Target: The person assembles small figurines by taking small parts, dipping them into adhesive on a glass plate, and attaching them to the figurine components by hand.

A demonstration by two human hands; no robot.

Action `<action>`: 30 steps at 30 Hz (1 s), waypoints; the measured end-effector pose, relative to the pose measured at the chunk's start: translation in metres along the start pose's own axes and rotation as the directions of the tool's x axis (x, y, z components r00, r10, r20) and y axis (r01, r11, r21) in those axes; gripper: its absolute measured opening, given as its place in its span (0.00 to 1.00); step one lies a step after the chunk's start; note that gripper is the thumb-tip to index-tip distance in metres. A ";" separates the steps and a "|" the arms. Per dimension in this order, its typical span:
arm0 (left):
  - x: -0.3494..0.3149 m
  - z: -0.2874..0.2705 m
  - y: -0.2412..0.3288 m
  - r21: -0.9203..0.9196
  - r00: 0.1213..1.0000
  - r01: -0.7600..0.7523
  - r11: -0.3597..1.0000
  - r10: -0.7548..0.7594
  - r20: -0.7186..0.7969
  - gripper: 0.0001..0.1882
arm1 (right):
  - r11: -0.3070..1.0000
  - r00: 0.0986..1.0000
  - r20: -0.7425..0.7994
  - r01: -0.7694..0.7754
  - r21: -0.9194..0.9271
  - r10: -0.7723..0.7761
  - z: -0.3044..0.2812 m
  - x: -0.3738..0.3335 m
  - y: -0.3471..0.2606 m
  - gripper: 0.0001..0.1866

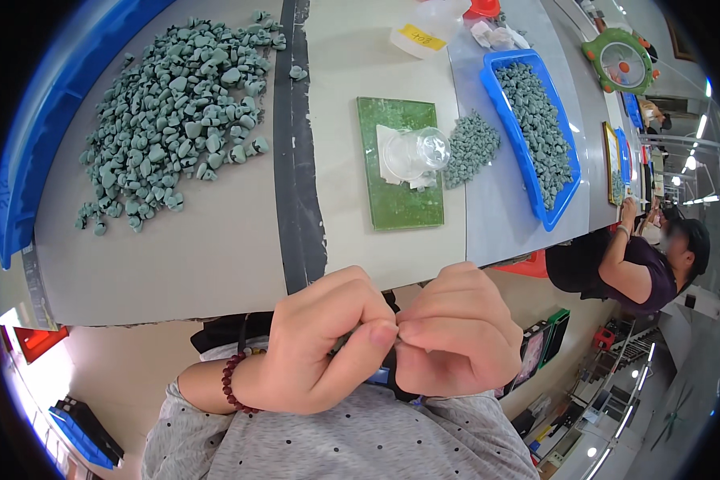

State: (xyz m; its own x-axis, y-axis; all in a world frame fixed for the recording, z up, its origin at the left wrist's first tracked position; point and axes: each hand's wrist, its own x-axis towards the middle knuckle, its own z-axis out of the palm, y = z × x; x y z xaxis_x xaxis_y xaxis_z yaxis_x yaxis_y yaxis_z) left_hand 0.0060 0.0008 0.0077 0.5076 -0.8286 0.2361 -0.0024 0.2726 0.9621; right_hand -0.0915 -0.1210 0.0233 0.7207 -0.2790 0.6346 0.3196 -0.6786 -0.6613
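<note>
My left hand, with a dark red bead bracelet at its wrist, is held in front of my body by the table's near edge. Its fingers are curled, and thumb and forefinger are pinched together. Against those fingertips my right hand is closed in a pinch too. Whatever lies between them is too small and too covered to name. Beyond the hands, a green board lies on the table, carrying a clear glass or plastic vessel and some whitish scraps.
Many grey-green pieces are heaped at left, beside a blue tray edge. Smaller ones form a pile by the board and fill a blue tray. A translucent container and green fan stand farther back. A person sits at right.
</note>
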 end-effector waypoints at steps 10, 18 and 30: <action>-0.001 0.000 0.000 0.055 0.996 -0.060 0.997 0.063 -0.062 0.10 | 0.963 0.986 0.091 0.156 -0.220 -0.139 -0.004 0.005 -0.007 0.08; -0.001 -0.006 0.003 0.115 0.990 -0.112 0.987 0.121 -0.073 0.04 | 0.948 0.975 0.156 0.196 -0.251 -0.160 -0.005 0.011 -0.006 0.07; -0.001 -0.013 0.009 -0.572 0.947 0.298 0.764 -0.314 0.074 0.20 | 0.811 0.983 0.006 0.155 -0.565 -0.184 -0.032 0.042 0.034 0.12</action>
State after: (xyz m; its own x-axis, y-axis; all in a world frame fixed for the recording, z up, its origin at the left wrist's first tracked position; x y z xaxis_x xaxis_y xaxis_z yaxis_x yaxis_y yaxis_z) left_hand 0.0167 0.0104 0.0144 0.4174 -0.9062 -0.0680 0.6425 0.2413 0.7274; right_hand -0.0701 -0.1776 0.0399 0.6532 -0.1456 0.7430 0.0234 -0.9770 -0.2120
